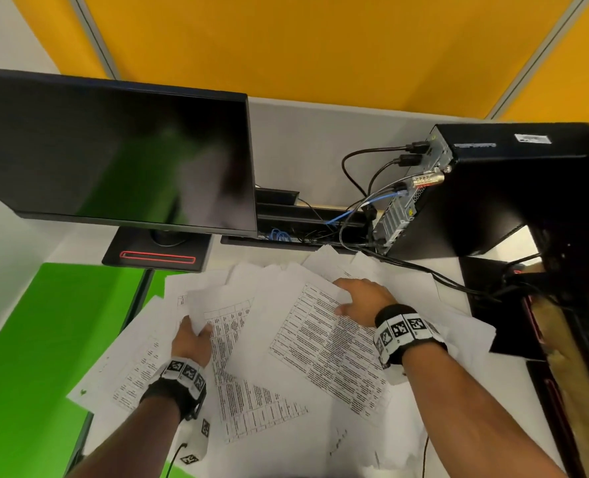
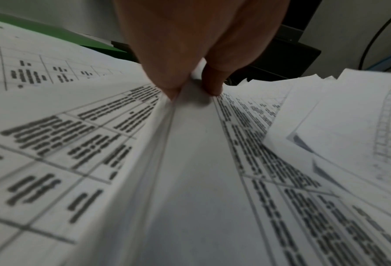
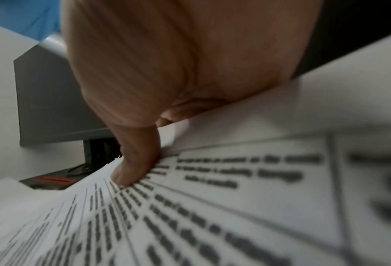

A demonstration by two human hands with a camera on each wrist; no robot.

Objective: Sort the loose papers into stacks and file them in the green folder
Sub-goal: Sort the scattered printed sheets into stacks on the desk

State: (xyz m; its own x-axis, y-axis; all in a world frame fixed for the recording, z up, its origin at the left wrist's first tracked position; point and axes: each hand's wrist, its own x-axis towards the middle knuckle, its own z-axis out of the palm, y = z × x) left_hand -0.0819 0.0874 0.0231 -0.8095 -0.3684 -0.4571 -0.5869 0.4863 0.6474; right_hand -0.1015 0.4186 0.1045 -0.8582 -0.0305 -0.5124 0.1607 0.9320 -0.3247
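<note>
Loose white papers (image 1: 286, 391) printed with tables lie scattered and overlapping across the desk. The green folder (image 1: 44, 339) lies open at the left, partly under the paper pile, and its edge (image 2: 87, 41) shows in the left wrist view. My left hand (image 1: 193, 334) pinches the raised edge of one sheet (image 2: 189, 162) between thumb and finger (image 2: 194, 91). My right hand (image 1: 355, 298) grips the top edge of a densely printed sheet (image 1: 331, 350). Its thumb (image 3: 135, 162) lies on the print (image 3: 235, 180), and its fingers are hidden behind the page.
A dark monitor (image 1: 113, 150) on a black stand (image 1: 155, 257) rises behind the papers. A black computer tower (image 1: 493, 188) with several cables (image 1: 365, 201) stands at the back right. More black equipment (image 1: 568, 322) lines the right edge. Yellow partitions close off the back.
</note>
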